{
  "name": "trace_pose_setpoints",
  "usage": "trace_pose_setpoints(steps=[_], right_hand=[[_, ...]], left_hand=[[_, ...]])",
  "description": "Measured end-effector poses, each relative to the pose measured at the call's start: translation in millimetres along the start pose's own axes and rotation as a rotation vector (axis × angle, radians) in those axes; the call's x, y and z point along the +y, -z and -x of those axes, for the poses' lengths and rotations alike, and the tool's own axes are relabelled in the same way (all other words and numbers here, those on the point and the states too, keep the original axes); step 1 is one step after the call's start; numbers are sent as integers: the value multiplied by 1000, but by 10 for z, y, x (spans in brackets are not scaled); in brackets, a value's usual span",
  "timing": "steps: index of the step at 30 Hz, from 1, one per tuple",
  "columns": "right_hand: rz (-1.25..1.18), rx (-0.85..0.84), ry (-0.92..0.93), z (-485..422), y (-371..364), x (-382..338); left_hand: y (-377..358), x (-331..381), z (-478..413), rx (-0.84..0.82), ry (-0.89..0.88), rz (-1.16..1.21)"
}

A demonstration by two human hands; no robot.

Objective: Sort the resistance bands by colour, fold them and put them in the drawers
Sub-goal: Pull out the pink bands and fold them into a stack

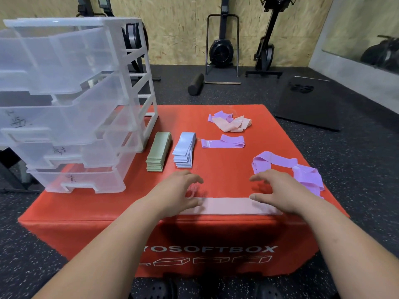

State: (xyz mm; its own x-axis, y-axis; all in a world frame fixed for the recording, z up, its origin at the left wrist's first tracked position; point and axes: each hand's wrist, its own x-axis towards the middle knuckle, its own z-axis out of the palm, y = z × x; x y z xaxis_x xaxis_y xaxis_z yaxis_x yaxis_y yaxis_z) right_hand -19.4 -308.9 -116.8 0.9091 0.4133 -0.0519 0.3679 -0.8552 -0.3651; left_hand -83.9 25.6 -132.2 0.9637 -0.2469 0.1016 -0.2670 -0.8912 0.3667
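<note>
A long pink band [228, 206] lies flat and straight along the near edge of a red box [216, 236], running left to right. Both hands sit over its ends. The left hand [177, 192] covers the band's left end with its fingers spread and slightly arched, the fingertips lifted off the red surface. The right hand [280, 192] covers the right end in the same way, fingers apart and relaxed, with the thumb lying at the band's far edge. Neither hand is pinching or curling round the band. Whether the palms press on it or only rest there cannot be told.

Farther back on the box, a stack of folded green bands [158, 152] lies just beside a stack of folded blue bands [184, 151], the two stacks parallel and apart. To the right of the blue stack is a single purple band [223, 142], folded over. Behind it, near the far edge, is a small loose pile of pink and purple bands [230, 121] mixed together. Just beyond the right hand, several purple bands [287, 167] lie loose and tangled at the right edge of the box.

A clear plastic drawer unit [75, 104] stands on the left corner of the box. Its drawers are pulled out towards the person in steps, and some fronts carry dark handwriting too blurred to read.

On the dark speckled floor [356, 190] behind are a black foam roller [196, 84], a black mat [311, 104] and rowing machines [222, 48] stood upright against a chipboard wall.
</note>
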Motion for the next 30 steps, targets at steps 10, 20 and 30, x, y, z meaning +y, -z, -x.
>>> trace_pose_setpoints(steps=[10, 20, 30], right_hand=[[-18, 50, 41, -638, -131, -153], [154, 1, -36, -2094, 72, 140], [248, -100, -71, -3048, 6, 397]], left_hand=[[-153, 18, -586, -1, 7, 60], [-428, 79, -1187, 60, -41, 121], [-507, -9, -1254, 50, -34, 54]])
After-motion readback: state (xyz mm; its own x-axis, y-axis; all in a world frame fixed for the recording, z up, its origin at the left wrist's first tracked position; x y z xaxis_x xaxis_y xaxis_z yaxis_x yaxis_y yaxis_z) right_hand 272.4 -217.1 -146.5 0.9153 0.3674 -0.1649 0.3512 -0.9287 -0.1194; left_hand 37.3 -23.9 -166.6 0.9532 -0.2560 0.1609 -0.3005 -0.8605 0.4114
